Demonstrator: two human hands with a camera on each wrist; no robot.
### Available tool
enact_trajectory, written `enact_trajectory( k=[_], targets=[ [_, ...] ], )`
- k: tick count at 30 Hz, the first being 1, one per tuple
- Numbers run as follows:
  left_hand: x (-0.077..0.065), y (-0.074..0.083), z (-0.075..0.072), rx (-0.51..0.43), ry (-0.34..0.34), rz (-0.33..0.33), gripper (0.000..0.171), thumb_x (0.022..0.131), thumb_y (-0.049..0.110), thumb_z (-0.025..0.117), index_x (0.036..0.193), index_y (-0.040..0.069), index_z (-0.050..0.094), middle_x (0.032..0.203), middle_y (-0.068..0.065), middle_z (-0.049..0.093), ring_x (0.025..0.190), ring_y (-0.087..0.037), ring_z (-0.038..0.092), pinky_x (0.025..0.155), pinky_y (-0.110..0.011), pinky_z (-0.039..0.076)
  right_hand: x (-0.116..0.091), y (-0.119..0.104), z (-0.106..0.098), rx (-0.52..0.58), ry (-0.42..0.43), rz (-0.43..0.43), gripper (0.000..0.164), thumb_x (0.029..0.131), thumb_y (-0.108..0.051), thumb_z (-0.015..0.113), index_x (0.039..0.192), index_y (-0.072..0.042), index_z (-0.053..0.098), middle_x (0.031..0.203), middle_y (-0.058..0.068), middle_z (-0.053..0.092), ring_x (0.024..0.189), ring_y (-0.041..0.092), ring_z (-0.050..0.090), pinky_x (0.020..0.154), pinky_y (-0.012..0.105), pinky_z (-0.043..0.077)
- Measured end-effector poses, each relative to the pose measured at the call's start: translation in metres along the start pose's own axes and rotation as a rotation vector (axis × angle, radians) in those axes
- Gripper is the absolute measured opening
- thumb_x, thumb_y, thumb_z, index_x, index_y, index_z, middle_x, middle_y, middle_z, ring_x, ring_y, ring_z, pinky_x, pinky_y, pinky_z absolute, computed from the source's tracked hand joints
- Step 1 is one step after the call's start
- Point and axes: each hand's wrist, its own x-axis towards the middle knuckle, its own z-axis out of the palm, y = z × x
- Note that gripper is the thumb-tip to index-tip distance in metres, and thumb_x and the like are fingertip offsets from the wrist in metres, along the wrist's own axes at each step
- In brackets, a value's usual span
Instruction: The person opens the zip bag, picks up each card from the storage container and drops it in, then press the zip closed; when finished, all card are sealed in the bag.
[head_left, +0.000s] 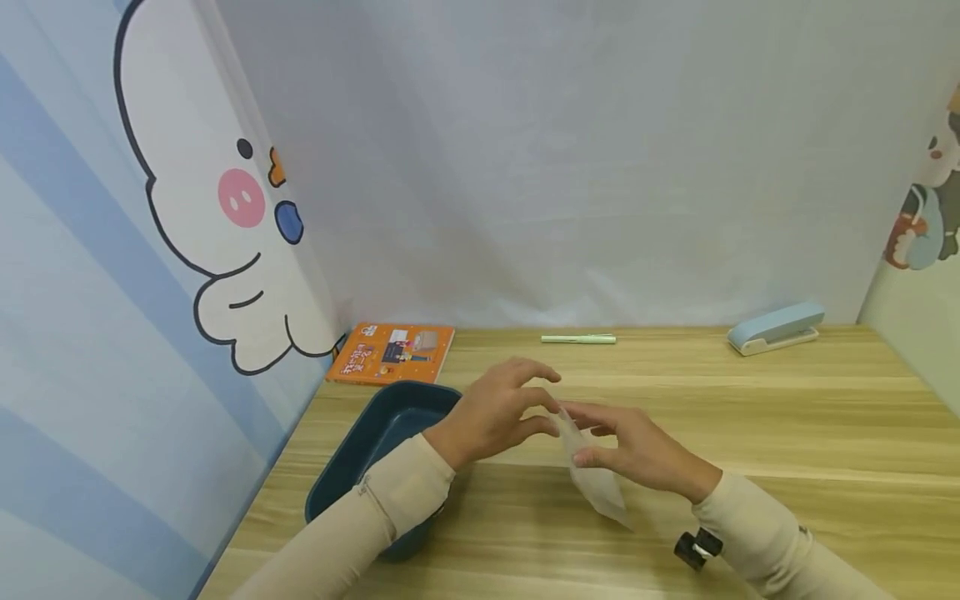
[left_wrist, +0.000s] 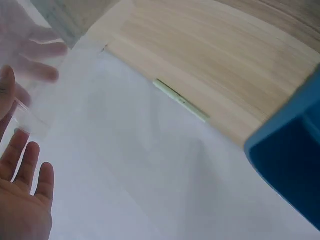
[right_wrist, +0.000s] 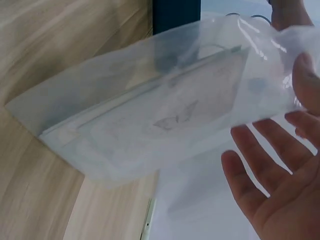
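A translucent plastic bag (head_left: 596, 485) hangs tilted between the two hands, its lower corner close to the tabletop. Flat card-like sheets (right_wrist: 170, 110) show through it in the right wrist view, with a faint grey mark on them. My left hand (head_left: 498, 412) pinches the bag's upper edge between thumb and index finger, the other fingers spread loose. With the thumb on one face and fingers on the other, my right hand (head_left: 645, 450) grips the bag near its top. In the left wrist view the right hand (left_wrist: 37, 55) appears hazily through the plastic.
A dark blue basin (head_left: 337, 467) stands on the table under the left forearm. An orange book (head_left: 393, 354) lies behind it. Along the back edge are a pale green pen (head_left: 577, 339) and a light blue stapler (head_left: 776, 327), with a grey curtain (head_left: 562, 167) behind.
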Motion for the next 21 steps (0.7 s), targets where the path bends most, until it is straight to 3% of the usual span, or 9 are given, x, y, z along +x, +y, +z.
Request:
enact_trajectory(
  k=[3, 7, 11, 16, 21],
  targets=[
    [0.006, 0.003, 0.000, -0.004, 0.001, 0.040, 0.020, 0.081, 0.031, 0.084, 0.088, 0.015, 0.073, 0.111, -0.002, 0.068, 0.106, -0.019, 0.064, 0.095, -0.031, 0.048, -0.001, -0.001, -0.004, 0.011, -0.062, 0.008, 0.068, 0.094, -0.029, 0.071, 0.151, -0.004, 0.044, 0.150, 0.012, 0.048, 0.124, 0.033, 0.056, 0.099, 0.055, 0.045],
    [0.012, 0.007, -0.002, -0.014, -0.037, -0.039, 0.026, 0.082, 0.034, 0.082, 0.090, 0.014, 0.067, 0.090, 0.004, 0.069, 0.083, -0.012, 0.065, 0.075, -0.027, 0.051, -0.004, -0.007, -0.014, 0.022, -0.061, 0.011, 0.054, 0.101, -0.025, 0.063, 0.148, -0.005, 0.048, 0.146, 0.012, 0.052, 0.125, 0.034, 0.055, 0.098, 0.055, 0.046],
    [0.015, 0.010, -0.005, -0.008, -0.069, -0.162, 0.033, 0.085, 0.035, 0.078, 0.103, 0.011, 0.065, 0.086, 0.002, 0.067, 0.074, -0.010, 0.063, 0.066, -0.026, 0.051, -0.009, -0.019, -0.026, 0.027, 0.039, 0.012, 0.035, 0.102, -0.020, 0.061, 0.136, -0.009, 0.060, 0.130, 0.006, 0.064, 0.115, 0.026, 0.062, 0.093, 0.049, 0.050],
    [0.014, 0.009, -0.008, 0.002, -0.103, -0.185, 0.023, 0.090, 0.033, 0.075, 0.101, 0.013, 0.071, 0.089, 0.004, 0.067, 0.077, -0.009, 0.063, 0.068, -0.023, 0.051, -0.009, -0.031, -0.034, -0.166, 0.187, 0.000, 0.022, 0.092, -0.015, 0.075, 0.114, -0.013, 0.070, 0.108, -0.004, 0.069, 0.093, 0.012, 0.065, 0.079, 0.036, 0.054],
    [0.012, 0.009, -0.014, -0.025, -0.165, -0.224, 0.017, 0.093, 0.030, 0.072, 0.099, 0.014, 0.072, 0.091, 0.005, 0.065, 0.079, -0.007, 0.061, 0.070, -0.022, 0.050, -0.010, -0.032, -0.042, -0.319, 0.300, -0.030, 0.018, 0.090, 0.000, 0.073, 0.105, -0.010, 0.072, 0.097, -0.005, 0.068, 0.083, 0.010, 0.065, 0.072, 0.031, 0.055]
  ],
)
